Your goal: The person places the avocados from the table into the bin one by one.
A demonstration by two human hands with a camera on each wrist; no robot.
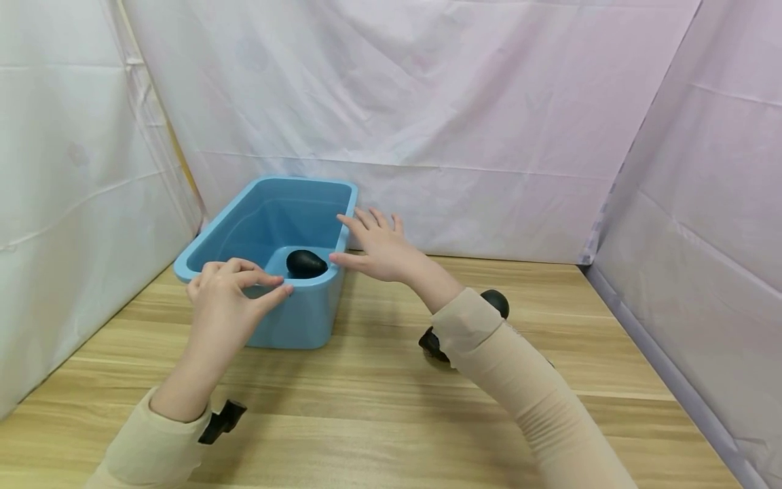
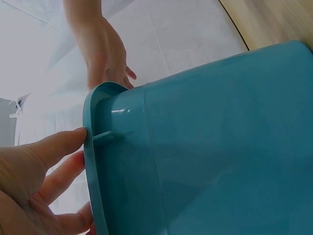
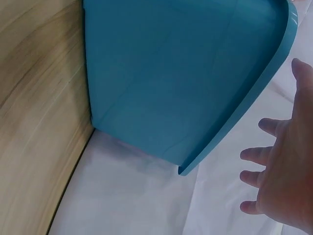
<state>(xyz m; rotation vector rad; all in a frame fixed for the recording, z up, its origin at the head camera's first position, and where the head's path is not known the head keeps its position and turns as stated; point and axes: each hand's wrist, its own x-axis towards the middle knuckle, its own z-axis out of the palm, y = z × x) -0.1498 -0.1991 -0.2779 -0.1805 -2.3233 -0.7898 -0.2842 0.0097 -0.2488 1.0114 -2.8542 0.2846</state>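
Note:
A blue plastic tub point(image 1: 299, 309) stands on the table, with a smooth black pear-shaped object point(image 1: 305, 263) lying on its floor near the right front corner. My left hand point(image 1: 229, 292) is at the tub's near rim. Its thumb point(image 2: 68, 142) and bent fingers come right up to the rim's edge in the left wrist view, spaced apart from each other. Over the right rim, my right hand point(image 1: 385, 248) is spread, thumb toward the front corner. In the right wrist view, its fingers point(image 3: 257, 155) are extended beside the rim and hold nothing.
Another rounded black object point(image 1: 496, 302) is partly hidden behind the right forearm. Small black wrist devices point(image 1: 222, 421) show at both sleeves. White cloth point(image 1: 427, 102) hangs behind and at both sides of the wood-grain table point(image 1: 342, 407).

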